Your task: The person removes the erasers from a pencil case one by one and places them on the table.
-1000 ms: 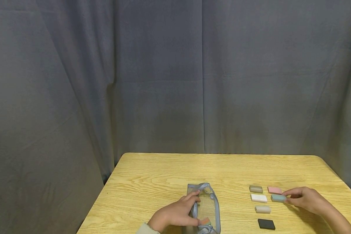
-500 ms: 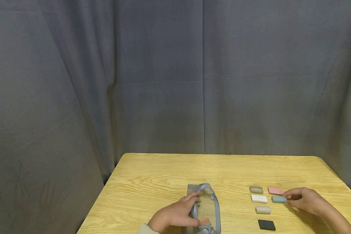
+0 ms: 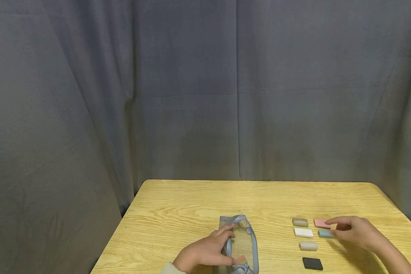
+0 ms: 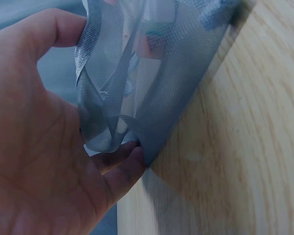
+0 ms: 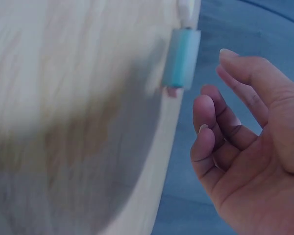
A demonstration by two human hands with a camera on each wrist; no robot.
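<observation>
In the head view my left hand (image 3: 209,249) holds open a grey-blue mesh pouch (image 3: 254,247) lying on the table; the left wrist view shows the thumb and fingers at the edges of the mesh (image 4: 161,93). An orange and green block (image 3: 241,260) shows inside it. At the right, my right hand (image 3: 357,233) hovers with thumb and fingers spread beside a teal eraser (image 3: 324,233). Its index fingertip overlaps a pink eraser (image 3: 320,223) in the head view. In the right wrist view a gap shows between the fingers and the teal eraser (image 5: 181,58).
Left of the teal eraser lie a grey-brown block (image 3: 300,222), a white block (image 3: 303,232), a beige block (image 3: 308,246) and a black block (image 3: 313,263) in a column. They rest on the wood-grain table (image 3: 191,198). A grey curtain (image 3: 191,114) hangs behind.
My right fingers have come off the end of the teal eraser, and the index finger has shifted toward the pink one. The left hand and pouch have stayed put.
</observation>
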